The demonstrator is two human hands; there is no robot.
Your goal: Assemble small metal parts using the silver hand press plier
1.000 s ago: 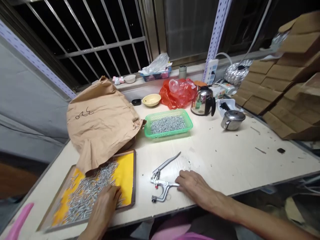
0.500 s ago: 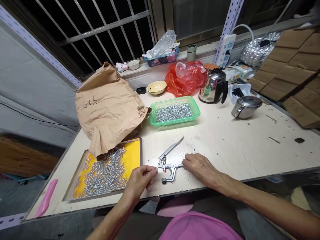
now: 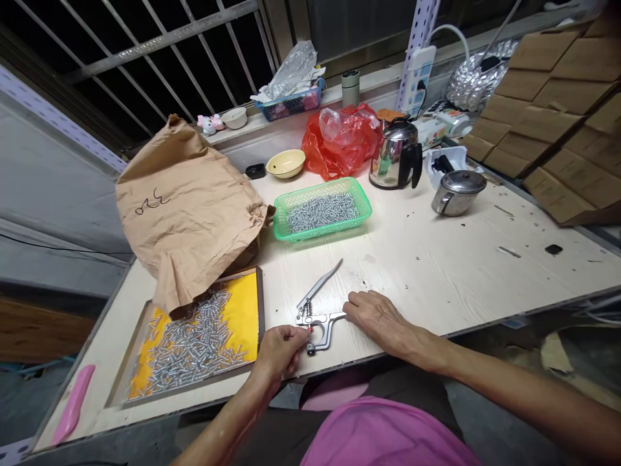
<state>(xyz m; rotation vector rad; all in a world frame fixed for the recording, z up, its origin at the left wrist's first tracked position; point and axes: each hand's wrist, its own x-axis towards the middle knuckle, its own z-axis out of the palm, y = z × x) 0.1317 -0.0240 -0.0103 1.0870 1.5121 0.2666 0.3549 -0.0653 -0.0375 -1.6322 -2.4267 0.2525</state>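
A pair of silver snap pliers (image 3: 326,327) lies on the table, its upper lever raised at an angle and its jaws apart. My right hand (image 3: 377,318) is closed around the end of the lower handle. At the jaws, my left hand (image 3: 280,348) pinches thumb and forefinger together beside the red-tipped pin; whatever is between the fingertips is too small to make out. To the left, a shallow tray with a yellow bottom (image 3: 245,323) holds many small metal pieces (image 3: 194,349). A green basket (image 3: 320,232) behind the pliers contains similar metal pieces (image 3: 323,212).
A large brown paper bag (image 3: 189,207) leans over the tray's back edge. Farther back stand a yellow bowl (image 3: 286,164), a red plastic bag (image 3: 334,145), a kettle (image 3: 394,155) and a lidded metal pot (image 3: 457,194). A pink-handled tool (image 3: 72,404) lies at the left edge.
My left fingertips have moved right, into the space between the plier jaws. My right hand stays on the handle. The whole view has shifted slightly.
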